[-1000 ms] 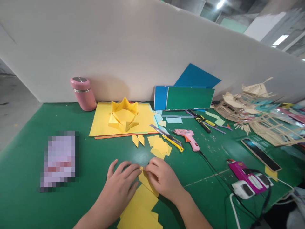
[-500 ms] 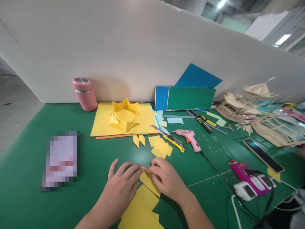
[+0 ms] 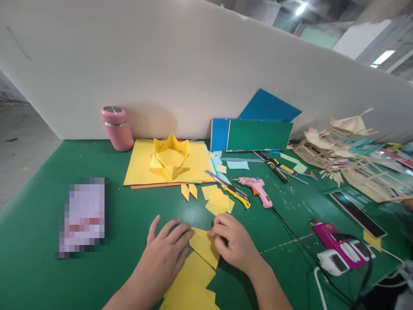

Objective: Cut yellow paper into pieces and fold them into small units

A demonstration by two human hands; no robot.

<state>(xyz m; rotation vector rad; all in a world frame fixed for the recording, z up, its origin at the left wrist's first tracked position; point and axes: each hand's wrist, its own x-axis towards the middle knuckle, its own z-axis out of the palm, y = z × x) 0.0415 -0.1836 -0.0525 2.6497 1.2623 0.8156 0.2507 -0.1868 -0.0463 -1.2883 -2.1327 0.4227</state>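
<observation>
Just in front of me on the green table lies a small square of yellow paper. My left hand rests at its left side, fingers spread and curved, with the index fingertip on the upper left corner. At the top right edge of the square, my right hand is closed, its finger and thumb pinched at the paper. Under my forearms are more yellow sheets, partly overlapped by the square. Beyond my hands lie several loose yellow pieces and two small folded yellow points.
A folded yellow paper crown stands on stacked coloured paper. Right of it lie a utility knife and a pink glue gun with a cord. Also around are a pink flask, a power strip and a wooden stick model.
My right hand has slid right along the top edge of the yellow square, away from my left fingertips. The left hand has barely moved.
</observation>
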